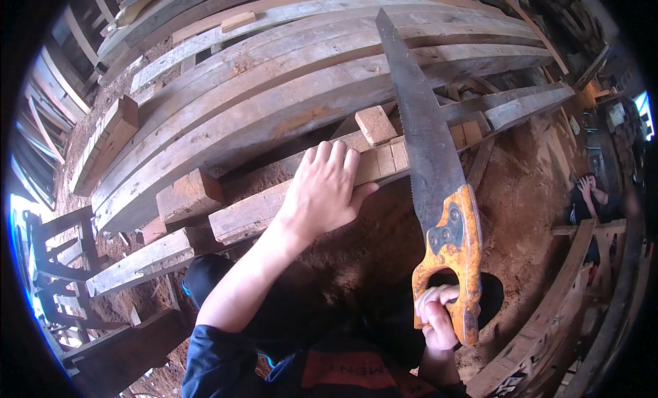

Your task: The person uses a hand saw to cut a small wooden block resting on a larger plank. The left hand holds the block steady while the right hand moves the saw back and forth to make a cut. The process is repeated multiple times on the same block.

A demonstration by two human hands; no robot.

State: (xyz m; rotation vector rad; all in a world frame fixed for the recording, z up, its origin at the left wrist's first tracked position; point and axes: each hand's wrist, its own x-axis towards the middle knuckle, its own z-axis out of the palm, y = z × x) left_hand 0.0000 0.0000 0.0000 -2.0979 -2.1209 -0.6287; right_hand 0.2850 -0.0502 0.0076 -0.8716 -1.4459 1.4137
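Note:
My left hand [322, 185] grips a pale timber batten [253, 216] from above, fingers bent over it and thumb out to the right. Several cross lines mark that batten just right of the hand. My right hand [442, 312] is closed round the orange, worn handle [466, 254] of a handsaw. The saw's long blade [421, 124] points away from me and upward, crossing the batten a little right of my left hand; whether its teeth touch the wood I cannot tell. A small wood block [373, 127] lies just beyond the batten, between hand and blade.
Several long beams [295, 103] lie side by side beyond the batten. More short blocks [188, 196] sit at left. Sawdust-covered ground [521, 172] shows below. Stacked planks [562, 295] run along the lower right, where another person [582, 199] is partly visible. A dark wooden frame [68, 261] stands at left.

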